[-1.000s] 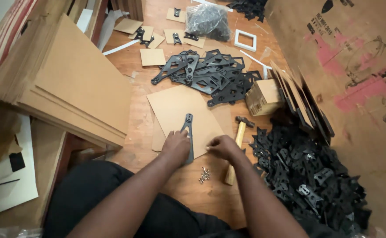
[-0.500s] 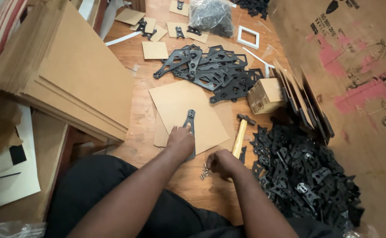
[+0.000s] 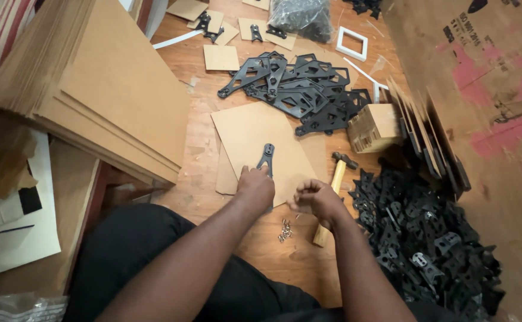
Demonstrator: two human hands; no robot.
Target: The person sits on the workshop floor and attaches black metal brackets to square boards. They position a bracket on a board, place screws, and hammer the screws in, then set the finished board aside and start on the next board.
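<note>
My left hand point(image 3: 255, 183) presses down on the lower end of a slim black bracket point(image 3: 266, 156), which lies flat on a tan cardboard sheet point(image 3: 255, 132). To its right, my right hand point(image 3: 313, 200) hovers at the sheet's near edge with fingers pinched together; I cannot see anything inside them. A small heap of metal fasteners point(image 3: 284, 229) lies on the wooden floor just below that hand. A wooden-handled hammer point(image 3: 334, 179) lies right beside my right hand.
Flat black brackets point(image 3: 300, 89) are heaped beyond the sheet. Small black parts point(image 3: 428, 238) pile up at the right beside a wooden block point(image 3: 374, 127) and a big cardboard box point(image 3: 487, 89). Stacked brown boards point(image 3: 94, 77) fill the left.
My right hand dropped from beside the bracket to the fastener heap, then lifted back toward the sheet's edge. My left hand stayed on the bracket.
</note>
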